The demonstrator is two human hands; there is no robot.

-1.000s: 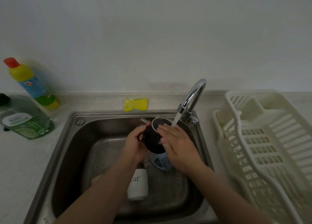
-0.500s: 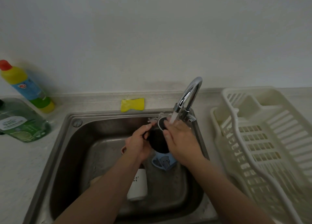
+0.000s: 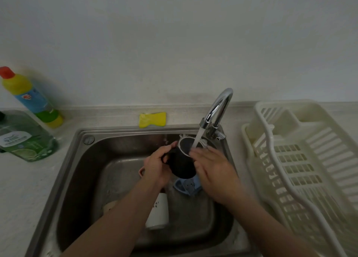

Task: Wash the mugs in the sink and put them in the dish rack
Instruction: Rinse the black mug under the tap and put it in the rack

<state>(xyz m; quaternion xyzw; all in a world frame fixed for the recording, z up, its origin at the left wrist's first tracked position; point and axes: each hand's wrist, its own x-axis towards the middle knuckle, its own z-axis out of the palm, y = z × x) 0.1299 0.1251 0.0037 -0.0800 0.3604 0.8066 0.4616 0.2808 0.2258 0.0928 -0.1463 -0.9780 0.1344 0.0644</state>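
My left hand grips the handle of a black mug held tilted over the steel sink. Water runs from the faucet into the mug's mouth. My right hand lies flat against the mug's right side, fingers straight near the rim. On the sink floor lie a white mug on its side, a blue mug with a drawn animal, and a pink mug mostly hidden behind my left wrist. A cream dish rack stands to the right.
A yellow sponge lies on the counter behind the sink. A yellow bottle with a red cap and a green soap bottle stand at the left. A pale round thing peeks out by my left forearm.
The mug has tilted so that its mouth catches the stream. My right hand has slid from the rim down along the mug's side. The camera view has shifted slightly.
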